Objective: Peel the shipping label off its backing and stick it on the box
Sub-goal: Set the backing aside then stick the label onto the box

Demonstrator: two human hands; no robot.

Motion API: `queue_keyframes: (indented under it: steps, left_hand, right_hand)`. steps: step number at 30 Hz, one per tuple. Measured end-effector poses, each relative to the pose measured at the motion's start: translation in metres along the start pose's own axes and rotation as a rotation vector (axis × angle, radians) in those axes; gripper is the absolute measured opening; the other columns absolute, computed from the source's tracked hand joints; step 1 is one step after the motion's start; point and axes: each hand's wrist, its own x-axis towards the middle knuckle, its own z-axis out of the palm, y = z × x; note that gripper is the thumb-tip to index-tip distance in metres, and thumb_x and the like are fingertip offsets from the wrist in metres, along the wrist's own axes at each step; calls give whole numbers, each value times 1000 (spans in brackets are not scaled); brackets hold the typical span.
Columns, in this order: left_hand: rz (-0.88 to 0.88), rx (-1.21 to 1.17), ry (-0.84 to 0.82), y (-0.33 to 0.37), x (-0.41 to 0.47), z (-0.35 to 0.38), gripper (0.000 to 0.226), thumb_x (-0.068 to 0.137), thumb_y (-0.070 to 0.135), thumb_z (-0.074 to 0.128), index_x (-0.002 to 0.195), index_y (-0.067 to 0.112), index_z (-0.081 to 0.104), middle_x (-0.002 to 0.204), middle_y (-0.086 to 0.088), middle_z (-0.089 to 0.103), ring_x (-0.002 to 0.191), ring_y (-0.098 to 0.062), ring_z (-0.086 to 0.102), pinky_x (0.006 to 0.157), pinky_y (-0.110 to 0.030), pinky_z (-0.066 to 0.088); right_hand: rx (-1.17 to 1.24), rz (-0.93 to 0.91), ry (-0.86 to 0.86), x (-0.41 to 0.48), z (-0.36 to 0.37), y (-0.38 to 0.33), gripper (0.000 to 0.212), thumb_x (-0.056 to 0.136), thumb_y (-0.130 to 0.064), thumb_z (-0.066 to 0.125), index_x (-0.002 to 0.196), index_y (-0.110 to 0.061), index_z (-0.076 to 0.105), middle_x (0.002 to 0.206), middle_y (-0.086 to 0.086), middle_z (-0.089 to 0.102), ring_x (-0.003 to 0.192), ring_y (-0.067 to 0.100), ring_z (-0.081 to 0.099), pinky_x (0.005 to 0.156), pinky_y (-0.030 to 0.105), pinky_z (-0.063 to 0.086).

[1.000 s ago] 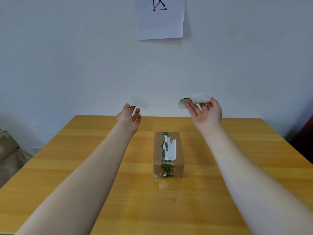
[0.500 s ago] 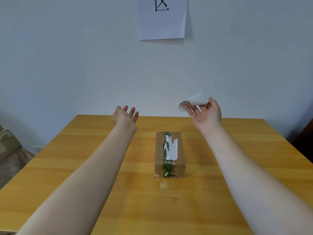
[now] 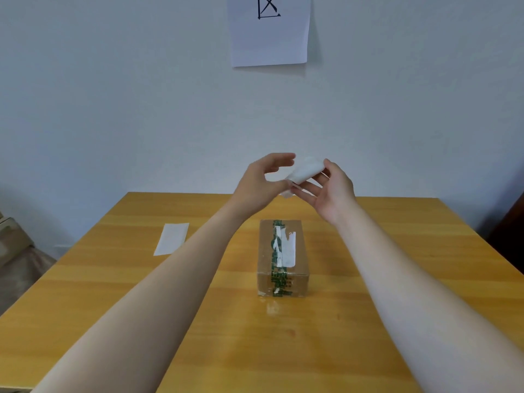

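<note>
A brown cardboard box (image 3: 282, 258) sealed with green-printed tape and bearing an old white sticker lies lengthwise in the middle of the wooden table (image 3: 397, 279). Above its far end, my right hand (image 3: 331, 188) holds the curled white shipping label (image 3: 305, 171) between thumb and fingers. My left hand (image 3: 262, 181) is right beside it with its index finger and thumb spread apart; the thumb tip touches the label's lower left corner. The peeled white backing strip (image 3: 171, 239) lies flat on the table to the left, apart from both hands.
A white sheet with a black drawn mark (image 3: 269, 29) hangs on the wall behind the table. A beige bag or cloth (image 3: 17, 251) sits off the table's left edge. A dark object shows at the right edge of the view.
My left hand let go of the backing, which now lies on the table at the left, and swung right to meet the label. My right hand moved slightly left, keeping the label.
</note>
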Motion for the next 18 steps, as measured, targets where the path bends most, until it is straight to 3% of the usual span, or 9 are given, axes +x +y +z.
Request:
queue_keyframes:
  steps: [4,7,12,15,18]
  left_hand:
    - [14,79,-85,-4,0,7,54,92,8,69,143,26,63,140,13,65,127,6,54,108,-33,51]
    - [11,67,-66,-6,1,10,54,91,7,69,142,24,64,136,9,68,131,-5,58,107,-30,51]
    - [-27,49,-10,-10,5,12,39,96,11,69,134,23,68,116,6,73,112,-7,67,85,-9,51]
    - [-51,-2,16,-11,6,14,27,100,16,67,125,22,71,109,2,75,101,-11,71,86,-20,55]
    - [-101,-29,52,-12,7,15,11,103,25,64,107,21,73,93,8,75,85,-2,70,77,-23,55]
  right_hand:
    - [-57,-13,-29,-5,1,-1,31,112,-28,47,130,-6,58,118,18,78,98,45,78,78,53,65]
    - [-83,-11,-59,-7,1,-2,32,112,-30,45,128,-7,60,116,18,80,99,44,78,80,52,65]
    - [-154,-28,-78,-8,3,-4,21,109,-30,53,119,-12,57,104,19,80,86,40,79,77,53,65]
    - [-183,-41,-105,-9,4,-5,25,105,-22,57,128,-11,58,102,22,80,84,38,79,76,53,65]
    - [-267,-84,-147,-10,2,-7,30,101,-6,47,126,-11,62,110,25,78,93,43,79,78,52,65]
